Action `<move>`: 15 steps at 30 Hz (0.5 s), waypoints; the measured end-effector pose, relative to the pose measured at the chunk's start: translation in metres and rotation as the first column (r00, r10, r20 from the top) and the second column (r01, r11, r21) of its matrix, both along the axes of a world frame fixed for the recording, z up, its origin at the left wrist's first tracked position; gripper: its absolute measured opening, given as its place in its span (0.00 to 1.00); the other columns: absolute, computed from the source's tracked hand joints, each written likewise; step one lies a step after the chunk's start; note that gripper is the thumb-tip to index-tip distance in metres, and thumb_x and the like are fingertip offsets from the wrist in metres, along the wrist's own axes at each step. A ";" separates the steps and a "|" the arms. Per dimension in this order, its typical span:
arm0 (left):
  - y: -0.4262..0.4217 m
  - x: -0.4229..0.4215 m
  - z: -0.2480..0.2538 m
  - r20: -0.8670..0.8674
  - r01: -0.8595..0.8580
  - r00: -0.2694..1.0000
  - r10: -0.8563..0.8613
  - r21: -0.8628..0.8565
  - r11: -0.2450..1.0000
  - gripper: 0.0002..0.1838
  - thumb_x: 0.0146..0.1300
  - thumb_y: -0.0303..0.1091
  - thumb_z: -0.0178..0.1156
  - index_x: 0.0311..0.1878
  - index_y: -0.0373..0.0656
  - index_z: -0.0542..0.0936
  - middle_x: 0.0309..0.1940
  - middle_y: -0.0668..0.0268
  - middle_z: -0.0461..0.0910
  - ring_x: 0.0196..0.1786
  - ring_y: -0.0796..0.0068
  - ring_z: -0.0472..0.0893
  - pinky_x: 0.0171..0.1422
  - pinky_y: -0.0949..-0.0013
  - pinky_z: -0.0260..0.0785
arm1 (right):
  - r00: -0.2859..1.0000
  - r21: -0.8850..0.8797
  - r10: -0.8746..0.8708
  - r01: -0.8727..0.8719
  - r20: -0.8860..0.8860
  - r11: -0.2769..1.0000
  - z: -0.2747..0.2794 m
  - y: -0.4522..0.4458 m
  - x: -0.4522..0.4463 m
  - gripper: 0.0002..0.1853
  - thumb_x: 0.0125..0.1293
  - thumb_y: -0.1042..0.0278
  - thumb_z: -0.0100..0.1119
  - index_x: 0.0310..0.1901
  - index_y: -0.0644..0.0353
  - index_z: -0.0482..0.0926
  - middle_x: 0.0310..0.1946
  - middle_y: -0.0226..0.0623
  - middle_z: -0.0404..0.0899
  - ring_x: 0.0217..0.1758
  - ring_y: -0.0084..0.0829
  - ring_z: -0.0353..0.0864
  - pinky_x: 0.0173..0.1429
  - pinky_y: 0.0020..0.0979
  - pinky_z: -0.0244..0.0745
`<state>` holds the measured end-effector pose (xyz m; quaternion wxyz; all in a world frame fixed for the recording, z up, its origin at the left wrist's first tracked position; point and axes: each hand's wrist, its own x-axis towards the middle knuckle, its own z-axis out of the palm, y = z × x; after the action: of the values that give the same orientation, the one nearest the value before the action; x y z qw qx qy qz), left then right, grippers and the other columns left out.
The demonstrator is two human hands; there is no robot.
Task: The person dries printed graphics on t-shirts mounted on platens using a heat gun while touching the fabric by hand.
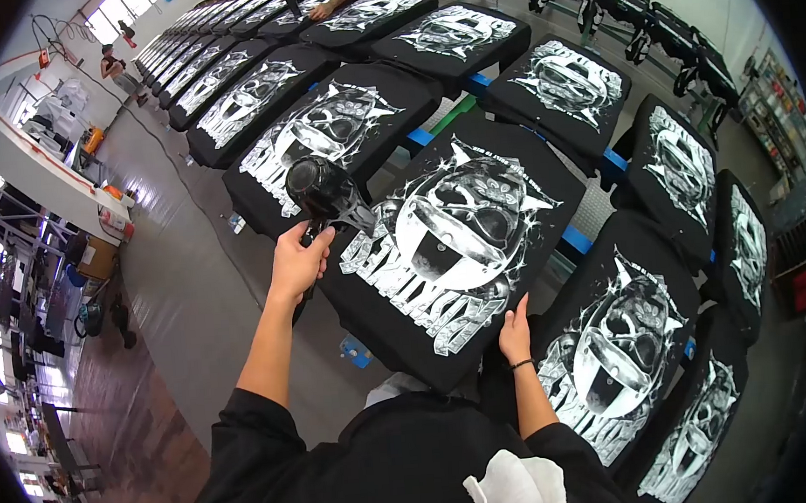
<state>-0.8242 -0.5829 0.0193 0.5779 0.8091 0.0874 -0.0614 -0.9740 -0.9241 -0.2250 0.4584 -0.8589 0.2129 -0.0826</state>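
In the head view, the left hand (301, 259) is wrapped around the handle of a black hair dryer (319, 187). The dryer's nose is over the left side of a black shirt (459, 248), close to its big white print (432, 259). The shirt lies flat on a board right in front of the person.

The right hand (515, 332) is at the near right edge of the same shirt. I cannot tell if its fingers are pinching the cloth or just resting there. A dark band (521, 364) is on that wrist.

More black shirts (610, 340) with the same print lie in rows all around. At the top, another person's hand (322, 11) is by a shirt. A white cloth (518, 488) lies on the person's black top (390, 467).
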 end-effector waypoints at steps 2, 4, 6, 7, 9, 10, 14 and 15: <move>0.002 -0.011 0.001 -0.021 0.006 1.000 -0.007 -0.040 0.999 0.16 0.66 0.39 0.67 0.49 0.37 0.81 0.21 0.72 0.75 0.18 0.85 0.72 0.21 0.77 0.63 | 1.000 -0.028 0.015 -0.015 0.012 1.000 -0.004 -0.001 -0.002 0.35 0.78 0.64 0.42 0.80 0.54 0.39 0.45 0.62 0.81 0.46 0.60 0.81 0.51 0.47 0.74; 0.003 -0.022 0.000 -0.045 0.014 0.999 -0.019 -0.092 0.996 0.16 0.66 0.40 0.67 0.48 0.37 0.80 0.22 0.71 0.76 0.19 0.85 0.72 0.21 0.77 0.63 | 1.000 -0.013 0.011 -0.011 0.004 1.000 -0.004 -0.002 0.000 0.35 0.78 0.64 0.42 0.80 0.54 0.40 0.49 0.63 0.80 0.49 0.60 0.80 0.54 0.47 0.73; 0.004 -0.035 0.003 -0.010 -0.007 1.000 0.007 -0.061 0.998 0.16 0.66 0.39 0.67 0.48 0.37 0.80 0.22 0.71 0.76 0.19 0.85 0.72 0.21 0.77 0.62 | 1.000 -0.009 0.011 -0.011 -0.001 1.000 -0.004 -0.004 0.000 0.35 0.78 0.64 0.43 0.80 0.54 0.40 0.51 0.63 0.79 0.51 0.60 0.80 0.55 0.46 0.73; 0.005 -0.042 0.003 0.022 -0.020 1.000 0.021 -0.027 0.999 0.16 0.66 0.39 0.67 0.47 0.36 0.80 0.22 0.71 0.75 0.19 0.85 0.72 0.21 0.77 0.62 | 1.000 -0.017 0.012 -0.012 0.017 1.000 -0.005 -0.003 0.000 0.35 0.78 0.64 0.43 0.80 0.54 0.41 0.53 0.64 0.79 0.52 0.60 0.80 0.56 0.46 0.73; 0.015 -0.054 0.001 0.024 -0.044 0.999 0.045 -0.044 0.998 0.17 0.66 0.37 0.67 0.50 0.33 0.79 0.21 0.71 0.75 0.18 0.86 0.71 0.21 0.77 0.61 | 0.999 -0.021 0.011 -0.010 0.032 1.000 -0.005 -0.003 0.000 0.35 0.78 0.64 0.43 0.80 0.54 0.40 0.53 0.64 0.78 0.53 0.61 0.79 0.56 0.46 0.73; 0.018 -0.060 0.007 0.009 -0.043 0.999 0.043 -0.058 0.997 0.18 0.66 0.37 0.67 0.51 0.32 0.78 0.21 0.71 0.75 0.18 0.86 0.71 0.21 0.77 0.61 | 1.000 -0.017 0.004 -0.004 0.030 1.000 -0.002 -0.003 0.001 0.35 0.78 0.64 0.43 0.80 0.54 0.40 0.53 0.64 0.78 0.53 0.61 0.79 0.56 0.46 0.73; 0.026 -0.085 0.014 0.009 -0.105 0.994 0.105 0.005 0.994 0.14 0.67 0.36 0.66 0.47 0.35 0.79 0.21 0.72 0.75 0.18 0.86 0.71 0.21 0.77 0.61 | 1.000 0.016 0.000 0.000 -0.006 1.000 -0.003 -0.002 0.001 0.36 0.78 0.63 0.43 0.80 0.53 0.40 0.49 0.65 0.80 0.50 0.62 0.80 0.54 0.48 0.72; 0.025 -0.089 0.017 -0.011 -0.111 0.994 0.111 0.038 0.993 0.12 0.67 0.36 0.66 0.45 0.37 0.79 0.21 0.72 0.75 0.18 0.86 0.71 0.21 0.77 0.61 | 1.000 0.013 -0.002 0.002 0.016 1.000 -0.001 0.000 0.000 0.36 0.78 0.63 0.43 0.80 0.53 0.40 0.48 0.65 0.80 0.50 0.62 0.80 0.54 0.48 0.73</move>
<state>-0.9131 -0.5582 0.0363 0.5647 0.8132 0.1370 -0.0326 -0.9735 -0.9243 -0.2256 0.4658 -0.8549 0.2106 -0.0885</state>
